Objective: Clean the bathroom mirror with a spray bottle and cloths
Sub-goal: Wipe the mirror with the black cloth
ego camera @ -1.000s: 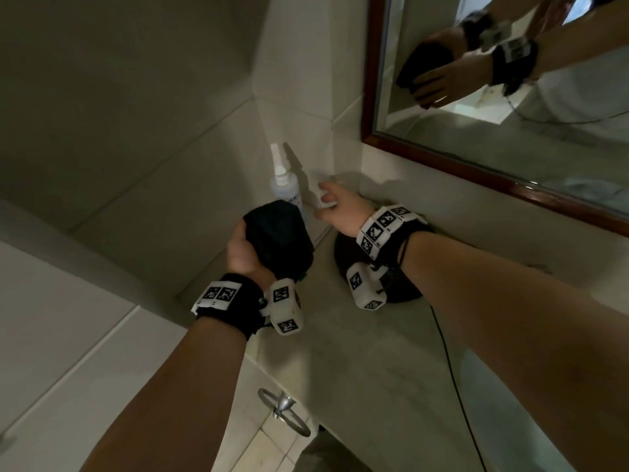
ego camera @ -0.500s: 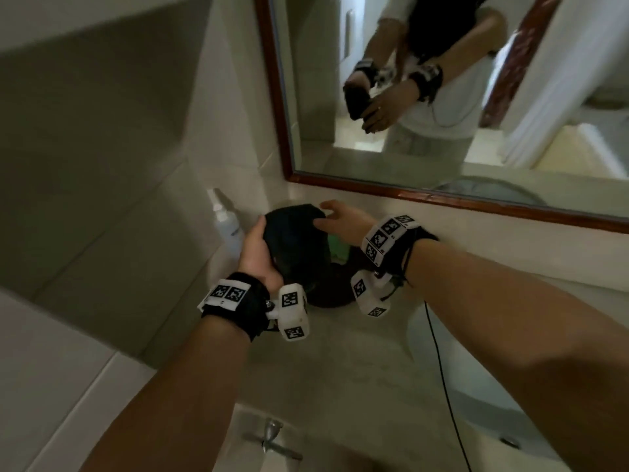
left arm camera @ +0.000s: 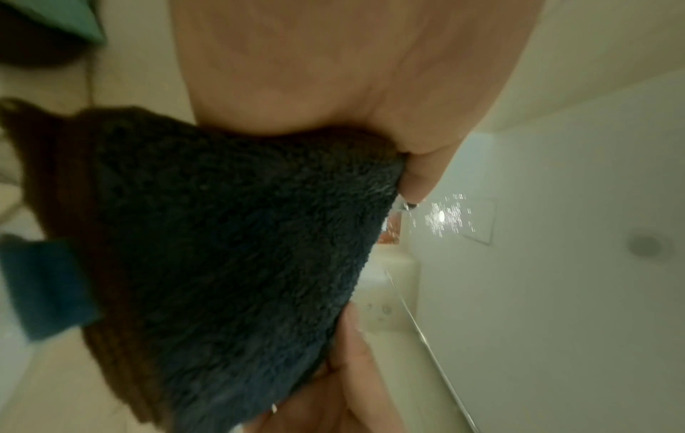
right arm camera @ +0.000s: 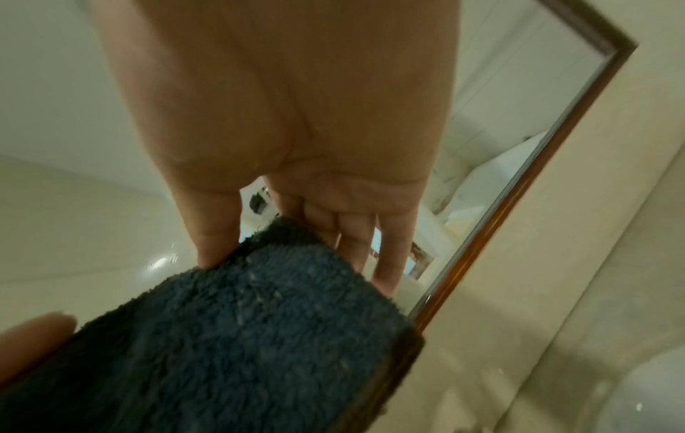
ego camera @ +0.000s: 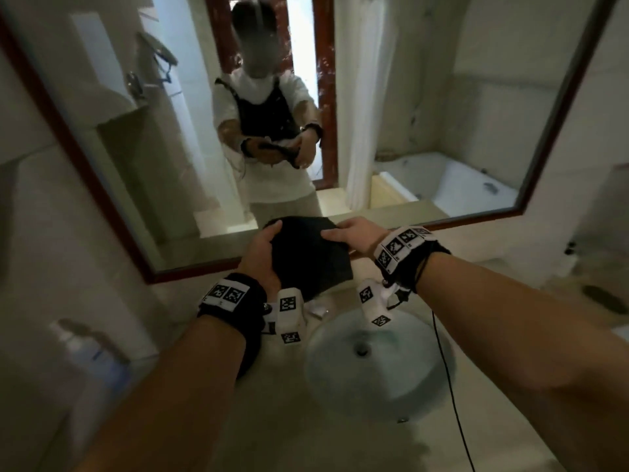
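A dark blue fluffy cloth (ego camera: 306, 260) is held up over the counter, just below the mirror (ego camera: 425, 97) with its red-brown frame. My left hand (ego camera: 263, 247) grips the cloth's left side, thumb on top. My right hand (ego camera: 347, 233) pinches its upper right edge. In the left wrist view the cloth (left arm camera: 222, 249) fills the middle under my palm. In the right wrist view the cloth (right arm camera: 259, 337) sits between thumb and fingers (right arm camera: 356, 234), with the mirror frame (right arm camera: 519, 190) beside it. The white spray bottle (ego camera: 78, 345) stands blurred at the counter's left end.
A round sink basin (ego camera: 374, 362) lies in the stone counter right under my hands. A thin black cable (ego camera: 442, 369) hangs from my right wrist across the basin. The mirror reflects a person, a bathtub and a curtain. A teal cloth (left arm camera: 63, 17) lies on the counter.
The view swung from the left corner by the spray bottle to the mirror's middle. Both hands carried the cloth rightwards over the sink, and my right hand took hold of its edge.
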The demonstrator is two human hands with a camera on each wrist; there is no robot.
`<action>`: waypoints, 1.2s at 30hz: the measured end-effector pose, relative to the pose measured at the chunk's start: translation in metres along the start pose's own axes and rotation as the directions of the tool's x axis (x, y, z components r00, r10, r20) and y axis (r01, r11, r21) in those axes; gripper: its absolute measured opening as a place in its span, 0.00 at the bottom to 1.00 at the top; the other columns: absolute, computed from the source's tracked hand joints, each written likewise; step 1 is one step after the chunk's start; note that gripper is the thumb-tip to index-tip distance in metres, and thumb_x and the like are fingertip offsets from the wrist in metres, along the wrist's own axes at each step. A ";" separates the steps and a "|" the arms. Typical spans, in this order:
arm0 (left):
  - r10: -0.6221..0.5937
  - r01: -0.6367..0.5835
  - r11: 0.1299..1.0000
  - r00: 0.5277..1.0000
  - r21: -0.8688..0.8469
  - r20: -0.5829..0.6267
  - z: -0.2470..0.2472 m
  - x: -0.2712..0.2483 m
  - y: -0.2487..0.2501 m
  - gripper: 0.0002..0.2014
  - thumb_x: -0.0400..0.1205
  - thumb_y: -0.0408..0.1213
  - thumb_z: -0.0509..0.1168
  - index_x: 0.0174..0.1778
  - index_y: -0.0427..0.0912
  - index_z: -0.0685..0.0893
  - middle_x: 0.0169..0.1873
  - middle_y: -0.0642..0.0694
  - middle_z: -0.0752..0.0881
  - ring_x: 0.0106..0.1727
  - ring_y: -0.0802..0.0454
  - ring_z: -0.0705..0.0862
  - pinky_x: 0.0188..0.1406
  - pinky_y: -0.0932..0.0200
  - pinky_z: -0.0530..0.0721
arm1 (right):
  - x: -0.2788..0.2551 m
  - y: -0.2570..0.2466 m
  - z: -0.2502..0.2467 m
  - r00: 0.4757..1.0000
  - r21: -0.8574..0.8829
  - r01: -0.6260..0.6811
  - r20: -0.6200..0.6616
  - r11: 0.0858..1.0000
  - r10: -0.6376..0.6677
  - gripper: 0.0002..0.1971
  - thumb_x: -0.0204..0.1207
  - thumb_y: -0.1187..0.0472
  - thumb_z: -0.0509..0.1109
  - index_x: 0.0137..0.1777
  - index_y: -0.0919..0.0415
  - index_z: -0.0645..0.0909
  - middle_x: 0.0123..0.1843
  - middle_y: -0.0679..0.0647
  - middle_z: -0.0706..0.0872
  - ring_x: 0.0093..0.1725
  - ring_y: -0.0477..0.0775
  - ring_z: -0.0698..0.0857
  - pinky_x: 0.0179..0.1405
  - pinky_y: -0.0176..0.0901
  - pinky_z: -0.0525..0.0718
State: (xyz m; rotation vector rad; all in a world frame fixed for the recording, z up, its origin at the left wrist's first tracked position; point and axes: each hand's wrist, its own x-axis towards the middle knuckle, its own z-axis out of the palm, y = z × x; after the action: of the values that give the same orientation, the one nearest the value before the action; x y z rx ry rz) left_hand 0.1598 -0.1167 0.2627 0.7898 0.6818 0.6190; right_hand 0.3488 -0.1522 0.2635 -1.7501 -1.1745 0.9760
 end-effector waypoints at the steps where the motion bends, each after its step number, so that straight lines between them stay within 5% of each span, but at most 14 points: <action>1: 0.004 -0.004 0.999 1.000 0.036 0.005 0.018 0.008 -0.002 0.28 0.86 0.56 0.56 0.67 0.36 0.84 0.64 0.32 0.86 0.66 0.33 0.84 0.72 0.39 0.75 | -0.007 0.003 -0.021 1.000 0.005 -0.004 -0.020 1.000 0.004 0.19 0.77 0.50 0.75 0.59 0.66 0.85 0.56 0.62 0.90 0.55 0.59 0.89 0.57 0.53 0.88; 4: 0.001 -0.005 0.992 0.999 0.127 0.037 0.074 0.031 -0.009 0.28 0.86 0.56 0.57 0.70 0.37 0.82 0.64 0.33 0.87 0.67 0.34 0.84 0.73 0.39 0.75 | -0.023 0.017 -0.084 0.997 0.039 -0.019 -0.076 0.999 0.022 0.19 0.76 0.53 0.76 0.60 0.65 0.83 0.55 0.61 0.90 0.54 0.59 0.90 0.55 0.53 0.89; 8: 0.040 -0.051 0.964 0.998 0.260 0.049 0.158 0.061 -0.021 0.20 0.89 0.50 0.55 0.61 0.39 0.84 0.48 0.36 0.92 0.54 0.39 0.88 0.49 0.47 0.84 | -0.039 0.035 -0.166 0.988 0.069 -0.014 -0.150 0.998 0.024 0.16 0.76 0.58 0.76 0.61 0.57 0.78 0.57 0.58 0.87 0.55 0.60 0.88 0.53 0.60 0.90; 13: 0.074 -0.095 0.932 0.995 0.351 0.071 0.244 0.106 -0.039 0.17 0.91 0.45 0.54 0.64 0.38 0.82 0.52 0.36 0.89 0.49 0.40 0.88 0.40 0.51 0.84 | -0.051 0.053 -0.257 0.978 0.120 0.051 -0.209 0.991 -0.025 0.18 0.78 0.62 0.73 0.65 0.56 0.74 0.58 0.60 0.85 0.54 0.60 0.88 0.38 0.54 0.90; 15: 0.089 -0.099 0.930 0.995 0.354 0.044 0.266 0.124 -0.041 0.17 0.89 0.44 0.58 0.64 0.37 0.83 0.53 0.35 0.90 0.52 0.38 0.89 0.42 0.50 0.85 | -0.048 0.057 -0.284 0.977 0.155 0.078 -0.209 0.985 -0.044 0.18 0.78 0.63 0.72 0.66 0.57 0.74 0.59 0.60 0.85 0.57 0.62 0.87 0.44 0.61 0.91; 18: 0.129 -0.119 0.920 0.992 0.373 -0.001 0.285 0.152 -0.035 0.22 0.82 0.47 0.66 0.68 0.37 0.82 0.59 0.34 0.89 0.59 0.34 0.88 0.58 0.40 0.87 | -0.036 0.054 -0.310 0.974 0.190 0.116 -0.215 0.975 -0.074 0.15 0.80 0.62 0.70 0.64 0.55 0.74 0.59 0.59 0.85 0.61 0.61 0.86 0.57 0.65 0.87; 20: 0.157 -0.137 0.907 0.987 0.397 -0.019 0.287 0.178 -0.025 0.30 0.73 0.48 0.71 0.69 0.37 0.82 0.59 0.33 0.89 0.60 0.33 0.88 0.66 0.36 0.83 | -0.027 0.048 -0.320 0.976 0.264 0.135 -0.204 0.955 -0.082 0.15 0.79 0.60 0.71 0.62 0.52 0.74 0.61 0.60 0.85 0.60 0.60 0.87 0.57 0.64 0.87; 24: 0.224 -0.179 0.887 0.973 0.425 -0.059 0.278 0.247 0.004 0.39 0.58 0.54 0.78 0.65 0.39 0.86 0.60 0.36 0.89 0.57 0.34 0.89 0.66 0.37 0.83 | -0.012 0.028 -0.328 0.975 0.337 0.179 -0.183 0.924 -0.122 0.24 0.78 0.58 0.73 0.71 0.53 0.68 0.62 0.61 0.83 0.58 0.61 0.86 0.46 0.58 0.90; 28: 0.313 -0.304 0.870 0.949 0.388 0.042 0.317 0.208 0.024 0.17 0.85 0.43 0.65 0.66 0.39 0.83 0.58 0.37 0.89 0.59 0.36 0.88 0.56 0.44 0.87 | -0.002 0.008 -0.339 0.968 0.433 0.217 -0.211 0.875 -0.136 0.24 0.79 0.58 0.72 0.73 0.52 0.70 0.65 0.60 0.83 0.59 0.60 0.86 0.40 0.50 0.89; 33: 0.358 -0.369 0.846 0.928 0.385 0.103 0.346 0.213 0.045 0.14 0.87 0.39 0.65 0.68 0.40 0.83 0.59 0.38 0.88 0.59 0.39 0.88 0.57 0.45 0.86 | 0.009 -0.007 -0.362 0.974 0.530 0.198 -0.204 0.825 -0.103 0.18 0.80 0.53 0.70 0.67 0.61 0.81 0.62 0.63 0.88 0.57 0.60 0.89 0.47 0.51 0.90; 36: 0.369 -0.393 0.834 0.919 0.386 0.139 0.368 0.222 0.057 0.12 0.87 0.38 0.64 0.65 0.40 0.84 0.57 0.38 0.89 0.57 0.40 0.88 0.48 0.48 0.87 | 0.017 -0.012 -0.385 0.958 0.577 0.267 -0.244 0.772 -0.149 0.19 0.81 0.55 0.70 0.67 0.65 0.80 0.59 0.62 0.88 0.54 0.59 0.89 0.48 0.50 0.89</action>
State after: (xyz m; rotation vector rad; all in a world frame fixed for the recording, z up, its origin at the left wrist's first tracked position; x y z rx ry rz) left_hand 0.5585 -0.0824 0.4301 1.3534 0.6091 0.8244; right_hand 0.6967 -0.2075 0.4198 -1.1328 -0.7894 0.9010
